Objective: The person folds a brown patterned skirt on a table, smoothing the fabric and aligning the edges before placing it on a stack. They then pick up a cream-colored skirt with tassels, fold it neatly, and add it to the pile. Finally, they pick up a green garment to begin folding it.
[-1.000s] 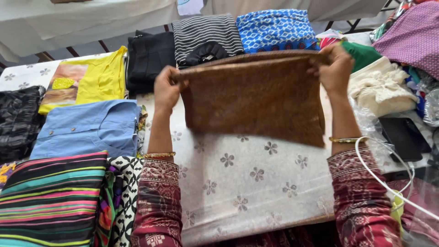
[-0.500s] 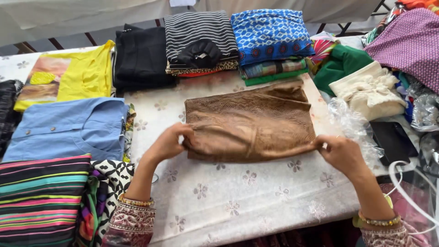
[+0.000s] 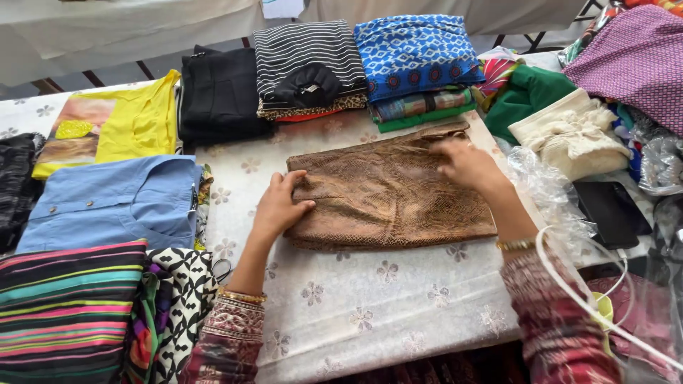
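Observation:
A folded brown snakeskin-patterned cloth (image 3: pixel 388 192) lies flat in the middle of a table covered by a white flowered tablecloth (image 3: pixel 370 313). My left hand (image 3: pixel 279 205) rests palm down on the cloth's left edge, fingers spread. My right hand (image 3: pixel 466 163) presses flat on its upper right part, near the far edge. Neither hand grips anything. Both wrists wear gold bangles and patterned maroon sleeves.
Folded garments ring the cloth: a blue shirt (image 3: pixel 114 203), a yellow top (image 3: pixel 114 128), a black piece (image 3: pixel 220 96), a striped stack (image 3: pixel 306 67), a blue patterned stack (image 3: pixel 416 60), striped fabric (image 3: pixel 67 309). A green cloth, cream bundle (image 3: pixel 565 135), clear plastic and white cable (image 3: pixel 590 291) lie right.
The brown cloth, held up in the air a second ago, was laid on the table folded. My hands let go of its edges and now lie flat on it.

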